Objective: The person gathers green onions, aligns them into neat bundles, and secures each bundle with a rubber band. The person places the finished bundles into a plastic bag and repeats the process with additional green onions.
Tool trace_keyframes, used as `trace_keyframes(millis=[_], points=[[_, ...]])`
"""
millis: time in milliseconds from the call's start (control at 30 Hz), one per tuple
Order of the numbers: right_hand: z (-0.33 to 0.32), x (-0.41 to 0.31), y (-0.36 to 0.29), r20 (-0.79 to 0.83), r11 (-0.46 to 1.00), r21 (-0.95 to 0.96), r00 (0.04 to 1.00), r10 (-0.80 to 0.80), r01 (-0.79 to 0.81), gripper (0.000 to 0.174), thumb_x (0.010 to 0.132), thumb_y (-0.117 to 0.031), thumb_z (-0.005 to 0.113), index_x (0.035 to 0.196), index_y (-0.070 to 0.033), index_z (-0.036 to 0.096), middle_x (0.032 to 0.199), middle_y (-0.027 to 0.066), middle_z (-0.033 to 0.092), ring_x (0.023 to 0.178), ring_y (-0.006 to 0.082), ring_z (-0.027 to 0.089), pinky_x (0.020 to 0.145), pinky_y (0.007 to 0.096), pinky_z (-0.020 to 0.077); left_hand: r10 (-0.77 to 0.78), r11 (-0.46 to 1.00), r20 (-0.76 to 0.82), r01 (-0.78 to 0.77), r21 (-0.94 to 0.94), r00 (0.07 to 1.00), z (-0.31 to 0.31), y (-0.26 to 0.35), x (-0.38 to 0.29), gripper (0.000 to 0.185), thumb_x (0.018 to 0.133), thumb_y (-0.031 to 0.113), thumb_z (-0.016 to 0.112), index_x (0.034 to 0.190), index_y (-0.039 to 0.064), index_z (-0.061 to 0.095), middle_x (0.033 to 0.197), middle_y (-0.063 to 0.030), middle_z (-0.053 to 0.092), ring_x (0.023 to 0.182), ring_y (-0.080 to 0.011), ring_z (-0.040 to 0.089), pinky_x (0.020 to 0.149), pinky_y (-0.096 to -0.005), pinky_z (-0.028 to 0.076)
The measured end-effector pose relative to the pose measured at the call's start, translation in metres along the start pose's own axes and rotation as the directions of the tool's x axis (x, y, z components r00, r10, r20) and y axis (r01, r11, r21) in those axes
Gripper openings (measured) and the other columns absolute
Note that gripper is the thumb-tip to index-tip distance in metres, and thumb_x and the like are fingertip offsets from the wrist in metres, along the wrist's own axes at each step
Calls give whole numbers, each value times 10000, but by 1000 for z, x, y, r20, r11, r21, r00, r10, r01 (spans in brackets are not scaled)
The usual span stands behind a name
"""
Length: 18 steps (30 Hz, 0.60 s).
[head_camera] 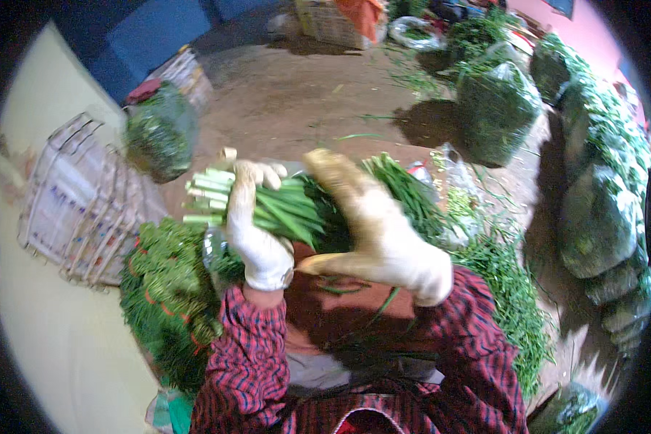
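My left hand, in a white knitted work glove, is wrapped around a bunch of long green leafy stalks. Their pale cut ends point left and the dark green leaves run to the right. My right hand, in a stained glove of the same kind, is blurred over the leaf end, fingers and thumb spread wide. I see nothing gripped in it. Beyond it lies another pile of green stalks. A reddish-brown surface with a few loose green blades shows below my hands.
Orange-banded green bunches are heaped at left, beside a wire-framed crate and a filled plastic bag. Loose greens spread at right. Bulging bags of greens stand on the floor, with more lined along the right side.
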State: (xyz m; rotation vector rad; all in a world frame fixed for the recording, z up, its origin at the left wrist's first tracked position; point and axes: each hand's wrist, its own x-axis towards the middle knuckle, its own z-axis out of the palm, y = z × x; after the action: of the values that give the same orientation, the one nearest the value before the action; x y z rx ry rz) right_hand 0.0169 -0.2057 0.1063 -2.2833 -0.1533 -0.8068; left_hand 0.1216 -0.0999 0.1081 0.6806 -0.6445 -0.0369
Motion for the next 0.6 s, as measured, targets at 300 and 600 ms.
trace_keyframes(millis=[300, 600], points=[[16, -50, 63, 290, 795, 182, 804, 519, -579, 596, 723, -202, 700, 1221, -20, 427, 961, 221, 604, 900, 314, 614, 770, 356, 492, -627, 774, -77, 608, -177, 775, -26, -63, -40, 521, 814, 127, 566, 1282, 16, 364, 1086, -56, 531, 973, -194, 537, 929, -371, 398], [-41, -74, 235, -71, 596, -192, 617, 784, -779, 502, 755, -149, 674, 1182, 9, 462, 1002, 185, 618, 906, 257, 602, 806, 332, 460, -820, 568, -104, 782, -256, 562, -69, -90, -40, 670, 844, 294, 556, 1368, 24, 237, 1293, -100, 433, 1170, -217, 430, 967, -352, 358]])
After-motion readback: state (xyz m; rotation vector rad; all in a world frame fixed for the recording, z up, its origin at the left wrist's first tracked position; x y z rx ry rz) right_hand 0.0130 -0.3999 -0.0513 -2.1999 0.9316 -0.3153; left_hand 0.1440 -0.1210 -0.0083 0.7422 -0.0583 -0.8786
